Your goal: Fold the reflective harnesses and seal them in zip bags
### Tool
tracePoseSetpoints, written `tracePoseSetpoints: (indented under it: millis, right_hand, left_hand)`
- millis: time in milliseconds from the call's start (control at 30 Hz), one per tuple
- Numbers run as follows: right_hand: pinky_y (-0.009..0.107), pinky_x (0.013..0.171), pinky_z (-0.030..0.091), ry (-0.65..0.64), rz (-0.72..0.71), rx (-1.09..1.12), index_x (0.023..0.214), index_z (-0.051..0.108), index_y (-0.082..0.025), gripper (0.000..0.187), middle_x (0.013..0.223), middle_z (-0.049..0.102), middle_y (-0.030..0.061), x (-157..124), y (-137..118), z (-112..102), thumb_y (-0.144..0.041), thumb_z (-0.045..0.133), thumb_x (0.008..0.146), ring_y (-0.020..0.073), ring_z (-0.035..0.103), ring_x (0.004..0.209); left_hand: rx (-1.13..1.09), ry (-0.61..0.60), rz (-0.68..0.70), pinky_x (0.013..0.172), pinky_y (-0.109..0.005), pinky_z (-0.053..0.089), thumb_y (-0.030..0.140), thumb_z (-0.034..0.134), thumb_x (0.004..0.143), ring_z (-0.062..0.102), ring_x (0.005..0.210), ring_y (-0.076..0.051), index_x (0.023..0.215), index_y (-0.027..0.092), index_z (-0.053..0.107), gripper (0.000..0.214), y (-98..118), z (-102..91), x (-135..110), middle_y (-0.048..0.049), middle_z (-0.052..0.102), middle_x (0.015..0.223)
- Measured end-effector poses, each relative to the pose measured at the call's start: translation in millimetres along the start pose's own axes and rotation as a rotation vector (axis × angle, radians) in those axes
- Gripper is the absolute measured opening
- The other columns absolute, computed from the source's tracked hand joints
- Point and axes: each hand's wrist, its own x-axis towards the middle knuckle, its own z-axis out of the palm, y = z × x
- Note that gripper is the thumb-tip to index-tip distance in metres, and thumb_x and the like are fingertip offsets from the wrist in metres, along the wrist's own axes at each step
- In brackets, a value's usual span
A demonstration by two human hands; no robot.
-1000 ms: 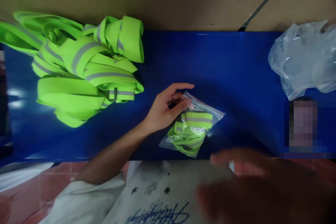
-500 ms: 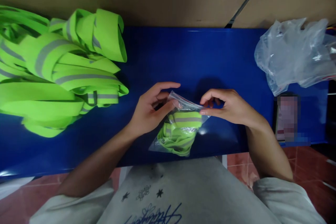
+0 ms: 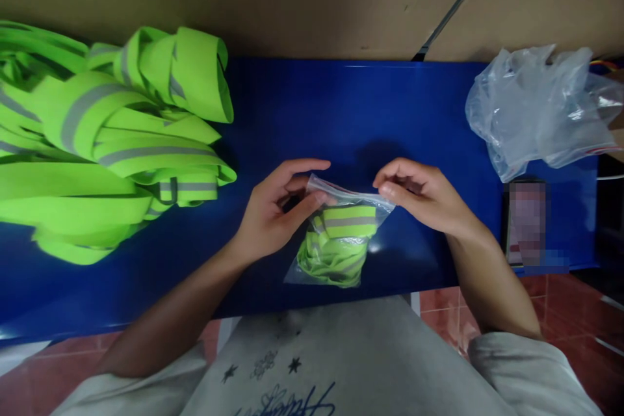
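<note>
A clear zip bag [image 3: 336, 240] with a folded green strap [image 3: 350, 222] is held near the table's front edge.
Its upper left corner is pinched by the left hand [image 3: 268, 218], forefinger stretched away; the right corner, by the right hand's [image 3: 424, 195] thumb and curled fingers. Beyond, a strap pile [image 3: 121, 117] and plastic bags [image 3: 531, 110] are seen.

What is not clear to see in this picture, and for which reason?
All in the head view:
Strap pile: left side cut off by the picture edge.
Small bag: whether its seal is closed; too thin to tell, one end covered by the right hand.
Flat object: its face hidden by pixel blocks.
Shirt writing: cut off by the bottom edge.
</note>
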Motion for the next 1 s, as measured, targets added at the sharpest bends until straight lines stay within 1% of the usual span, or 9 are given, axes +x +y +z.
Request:
tracePoseSetpoints:
  millis: [100,233,333,467,567,667,767,900,1000]
  right_hand:
    - [0.021,0.054,0.036,-0.072,0.06,0.052,0.085,0.07,-0.017,0.032,0.069,0.061,-0.0023,0,-2,3,-0.048,0.079,0.087,0.0084,0.051,0.061]
    - [0.02,0.048,0.033,-0.25,0.186,0.188,0.086,0.068,-0.016,0.035,0.062,0.057,-0.0042,-1,0,4,-0.05,0.07,0.094,0.0066,0.046,0.052]
    - [0.02,0.051,0.035,-0.331,0.141,0.171,0.093,0.068,-0.016,0.034,0.066,0.06,-0.0027,-3,0,4,-0.05,0.071,0.093,0.0076,0.05,0.057]
    - [0.02,0.053,0.033,-0.303,0.069,0.116,0.088,0.067,-0.016,0.03,0.069,0.056,-0.0039,-1,1,7,-0.044,0.077,0.09,0.0071,0.046,0.061]
    - [0.02,0.052,0.032,-0.401,0.13,0.189,0.087,0.066,-0.015,0.031,0.067,0.052,-0.0048,2,4,6,-0.044,0.068,0.097,0.0063,0.043,0.058]
    - [0.02,0.049,0.032,-0.523,0.21,0.291,0.084,0.063,-0.015,0.035,0.063,0.052,-0.0057,3,7,5,-0.046,0.063,0.1,0.0053,0.04,0.052]
    - [0.02,0.052,0.035,-0.495,0.165,0.225,0.086,0.064,-0.015,0.036,0.065,0.055,-0.0042,0,6,4,-0.046,0.059,0.102,0.0062,0.045,0.056]
    - [0.021,0.06,0.04,-0.388,0.085,0.03,0.094,0.068,-0.016,0.027,0.077,0.062,-0.0016,-5,2,-2,-0.043,0.067,0.097,0.0085,0.052,0.068]
    - [0.022,0.06,0.043,-0.457,0.124,0.041,0.097,0.07,-0.017,0.027,0.075,0.062,-0.0015,-5,1,-9,-0.042,0.063,0.1,0.0093,0.055,0.067]
  left_hand:
    - [0.016,-0.044,0.02,0.074,-0.024,0.056,0.029,0.071,0.095,0.074,0.085,-0.015,0.135,0.022,0.062,0.042,-2,1.3,-1,-0.0053,0.079,0.098]
    - [-0.027,-0.122,0.026,0.076,-0.027,0.057,0.03,0.07,0.096,0.073,0.087,-0.017,0.141,0.022,0.056,0.048,-4,6.1,-2,-0.0054,0.077,0.099]
    - [0.011,-0.132,0.045,0.072,-0.025,0.055,0.029,0.079,0.089,0.071,0.081,-0.015,0.141,0.024,0.055,0.058,-5,11.7,-4,-0.0025,0.075,0.097]
    - [0.076,-0.123,0.067,0.08,-0.024,0.056,0.025,0.081,0.087,0.071,0.088,-0.014,0.14,0.027,0.056,0.059,-6,16.7,-6,-0.0007,0.073,0.102]
    - [0.088,-0.16,0.066,0.085,-0.023,0.055,0.025,0.077,0.09,0.07,0.091,-0.012,0.141,0.029,0.058,0.054,-6,17.2,-7,0.0002,0.073,0.105]
    - [0.051,-0.207,0.05,0.083,-0.021,0.055,0.025,0.075,0.092,0.07,0.09,-0.011,0.145,0.031,0.056,0.057,-6,16.4,-8,0.0001,0.073,0.107]
    - [0.003,-0.205,0.032,0.08,-0.02,0.055,0.024,0.077,0.091,0.07,0.088,-0.011,0.149,0.029,0.052,0.064,-7,16.0,-7,-0.0001,0.073,0.102]
    - [-0.018,-0.181,0.004,0.081,-0.02,0.056,0.023,0.077,0.09,0.071,0.089,-0.013,0.149,0.028,0.051,0.065,-6,15.3,-6,-0.001,0.073,0.101]
    - [-0.017,-0.194,0.001,0.081,-0.02,0.056,0.023,0.078,0.089,0.071,0.089,-0.012,0.149,0.03,0.051,0.066,-6,14.0,-6,-0.0007,0.073,0.102]
